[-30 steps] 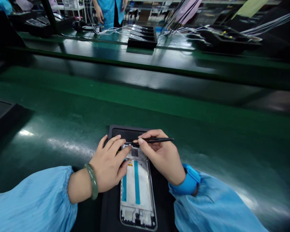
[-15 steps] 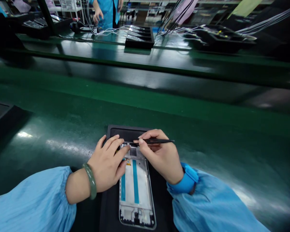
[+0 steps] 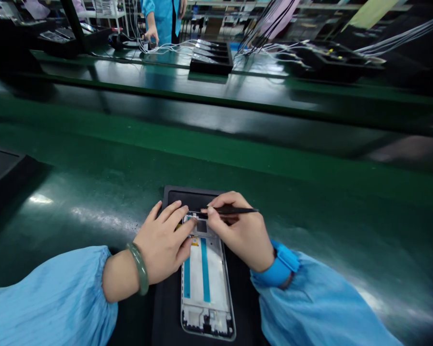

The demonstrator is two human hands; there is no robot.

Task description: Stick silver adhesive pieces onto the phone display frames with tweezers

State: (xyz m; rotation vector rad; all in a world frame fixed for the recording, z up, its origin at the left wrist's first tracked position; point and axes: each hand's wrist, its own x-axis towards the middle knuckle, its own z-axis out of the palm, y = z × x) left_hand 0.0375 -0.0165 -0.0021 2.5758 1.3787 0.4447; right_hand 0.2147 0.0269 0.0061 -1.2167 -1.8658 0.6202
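An opened phone frame (image 3: 216, 269) lies in a black tray (image 3: 171, 188), its silvery inside facing up with two blue strips along it. My left hand (image 3: 168, 238), a green bangle at its wrist, rests over the frame's upper left edge. Its fingers are spread and stretched out, with the fingertips touching the top part. Black tweezers (image 3: 238, 210) are pinched in my right hand (image 3: 243, 235), which wears a blue wrist strap. Their tip points left at the frame's top end; whether it grips anything is too small to tell.
A green workbench (image 3: 94, 178) surrounds the tray. Another black tray (image 3: 7, 166) stands at the left edge. Beyond a raised ledge are a black divided box (image 3: 212, 57), white cables (image 3: 169, 46) and a person in a blue coat (image 3: 162, 19).
The view has shifted slightly, so the phone and my left hand appear a little further right. Both hands keep nearly the same pose. The person opposite has lowered a hand toward the cables.
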